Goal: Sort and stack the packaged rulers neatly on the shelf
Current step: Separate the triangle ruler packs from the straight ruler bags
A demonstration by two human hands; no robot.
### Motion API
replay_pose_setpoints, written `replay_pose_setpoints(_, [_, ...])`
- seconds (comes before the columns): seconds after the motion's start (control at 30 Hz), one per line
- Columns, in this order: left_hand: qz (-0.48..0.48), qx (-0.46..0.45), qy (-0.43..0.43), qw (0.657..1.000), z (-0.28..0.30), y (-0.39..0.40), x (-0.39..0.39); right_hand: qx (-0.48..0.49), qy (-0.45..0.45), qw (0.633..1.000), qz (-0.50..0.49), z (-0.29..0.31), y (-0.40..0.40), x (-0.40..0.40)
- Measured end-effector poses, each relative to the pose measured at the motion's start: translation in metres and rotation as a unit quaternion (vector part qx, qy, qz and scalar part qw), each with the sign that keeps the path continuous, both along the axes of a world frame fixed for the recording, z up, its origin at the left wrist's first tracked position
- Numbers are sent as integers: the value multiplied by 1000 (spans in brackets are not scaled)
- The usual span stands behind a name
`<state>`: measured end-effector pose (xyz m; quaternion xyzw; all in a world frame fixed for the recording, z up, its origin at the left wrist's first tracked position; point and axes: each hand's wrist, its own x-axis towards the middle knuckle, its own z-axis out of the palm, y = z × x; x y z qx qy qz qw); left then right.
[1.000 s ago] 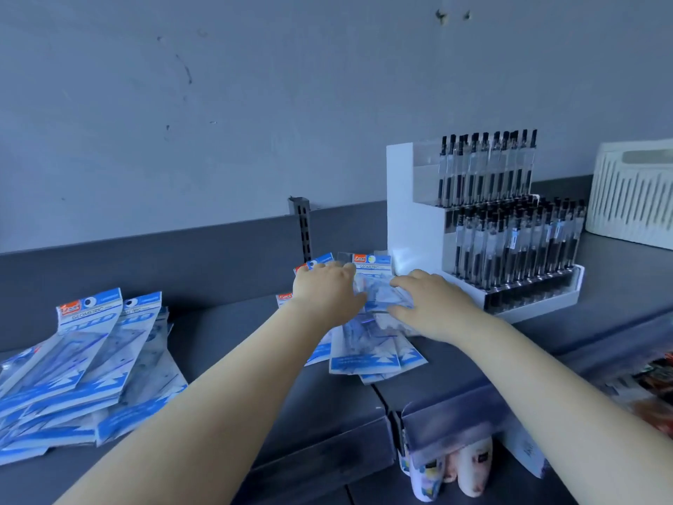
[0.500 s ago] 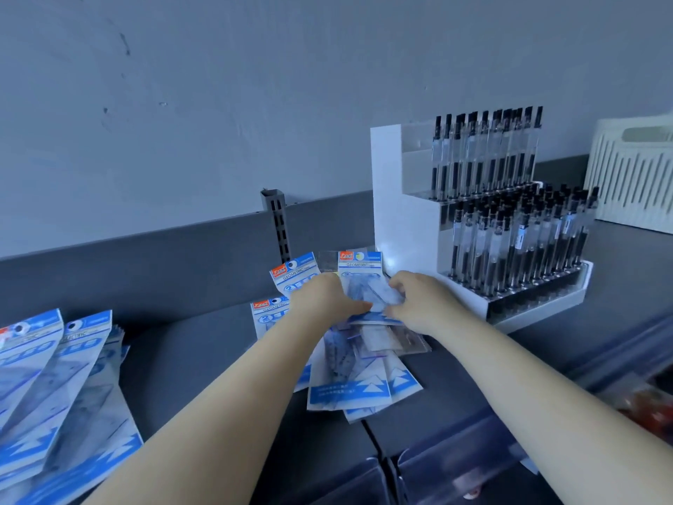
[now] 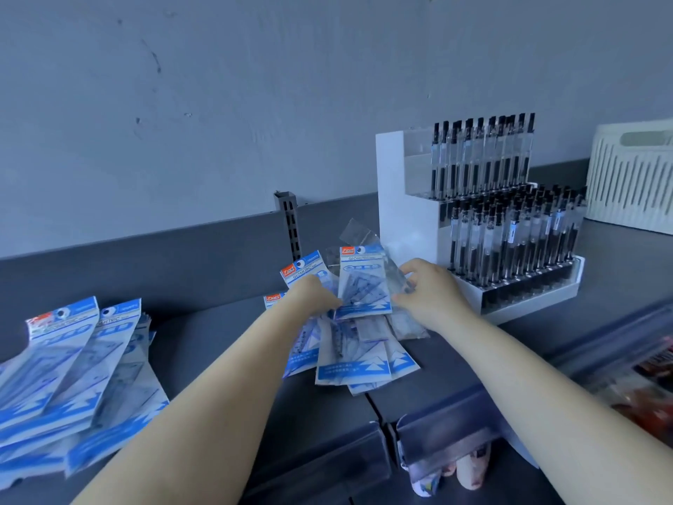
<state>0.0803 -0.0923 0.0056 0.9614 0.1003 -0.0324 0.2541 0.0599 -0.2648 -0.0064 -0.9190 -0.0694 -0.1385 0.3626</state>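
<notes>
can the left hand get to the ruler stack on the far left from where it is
Probably yes: the left hand is busy gripping a ruler packet in the middle pile, but only bare shelf lies between it and the left stack.

Head view, down onto shelf [image 3: 204, 333]

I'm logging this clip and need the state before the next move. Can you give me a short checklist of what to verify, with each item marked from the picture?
1. Left hand has hold of a packet in the middle pile: ok, its fingers curl round the packets' left side.
2. Right hand has hold: ok, it pinches the right edge of the raised packet.
3. Middle pile squared up: not ok, packets fan out at different angles.
4. Left pile neat: not ok, it is splayed and overlapping.
5. Pen rack safe from the right hand: ok, they are close but apart.
6. Number of packets being lifted: cannot tell.
</notes>
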Motion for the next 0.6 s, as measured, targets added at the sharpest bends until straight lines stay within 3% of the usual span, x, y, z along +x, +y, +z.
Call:
replay_pose_setpoints(0.17, [10, -13, -30, 999, 4, 8, -16, 89, -11, 996, 20, 3, 2, -19])
replay_pose_setpoints(0.27, [21, -95, -90, 991, 12, 16, -30, 193, 2, 980, 46, 3, 7, -31])
replay_pose_setpoints(0.4, [48, -199, -168, 964, 19, 29, -69, 285, 23, 954, 92, 4, 24, -54])
replay_pose_setpoints(0.6, [130, -262, -295, 910, 19, 88, -140, 381, 58, 906, 176, 12, 70, -100])
